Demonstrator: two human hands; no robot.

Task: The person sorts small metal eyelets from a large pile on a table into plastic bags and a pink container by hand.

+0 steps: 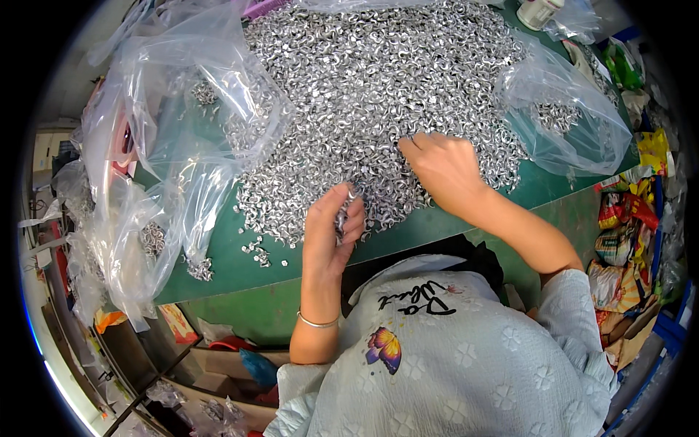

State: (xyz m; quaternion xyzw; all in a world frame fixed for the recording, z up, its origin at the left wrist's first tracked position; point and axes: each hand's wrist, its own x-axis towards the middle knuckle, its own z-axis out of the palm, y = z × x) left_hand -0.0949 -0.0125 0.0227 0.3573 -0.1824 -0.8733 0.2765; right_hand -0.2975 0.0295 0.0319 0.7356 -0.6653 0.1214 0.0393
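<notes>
A wide heap of small, shiny, curved metal pieces (393, 80) covers most of the green table (306, 264). My left hand (331, 222) is raised over the heap's near edge, its fingers curled around several of the metal pieces. To its right, my right hand (445, 169) reaches into the heap with the palm down. The thumb and fingertips of that hand are drawn together at the surface of the pieces. Whatever lies between those fingertips is too small to make out. A few loose pieces (258, 253) lie apart from the heap, left of my left hand.
Clear plastic bags (182, 73) spread over the table's left side, some with metal pieces inside. Another clear bag (571, 120) lies at the right, also holding pieces. A white bottle (537, 12) stands at the far right. Colourful packages (619, 247) are stacked beyond the table's right edge.
</notes>
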